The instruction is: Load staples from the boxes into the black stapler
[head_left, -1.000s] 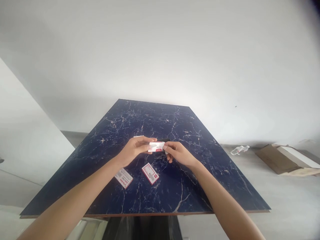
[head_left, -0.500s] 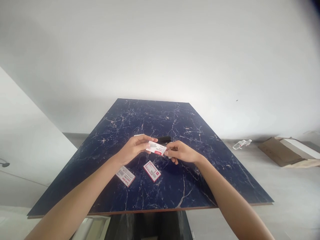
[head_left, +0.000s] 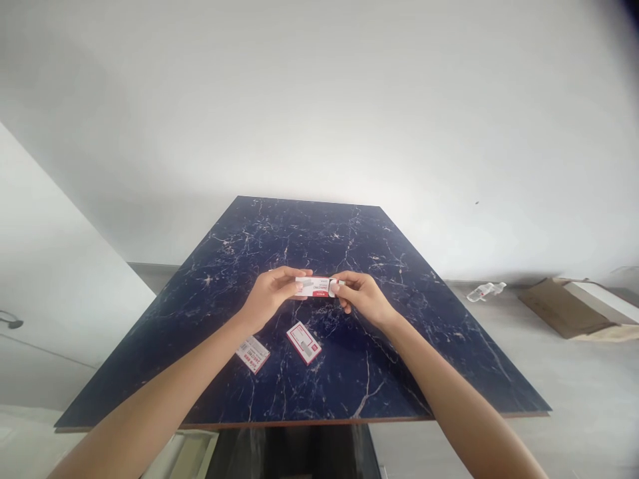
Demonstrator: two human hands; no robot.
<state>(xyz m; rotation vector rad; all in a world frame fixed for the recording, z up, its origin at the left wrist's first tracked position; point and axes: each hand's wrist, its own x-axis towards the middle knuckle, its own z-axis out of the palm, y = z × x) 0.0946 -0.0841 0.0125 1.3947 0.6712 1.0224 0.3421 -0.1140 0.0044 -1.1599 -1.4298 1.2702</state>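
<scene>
A small white-and-red carton [head_left: 313,287] is held level above the table between both hands. My left hand [head_left: 273,293] grips its left end, thumb on the near face and fingers behind. At the right end, my right hand [head_left: 363,296] pinches a white end flap [head_left: 335,286], and a dark gap shows beside it. Two similar flat cartons lie on the table nearer me: one with a red border [head_left: 304,342], and another with red print [head_left: 253,354], partly covered by my left forearm. Something pale shows just behind my left hand, mostly hidden.
The dark blue marble-patterned table [head_left: 279,233] reaches toward a pale wall [head_left: 319,100]. On the floor to the right are a clear plastic bottle [head_left: 486,291] and an open cardboard box [head_left: 574,309]. A thin cable with a dark end [head_left: 14,324] is at far left.
The held carton has turned from a tilt to level, and its right end now shows a flap standing away. The black object behind it is now hidden. The two lying cartons have stayed put.
</scene>
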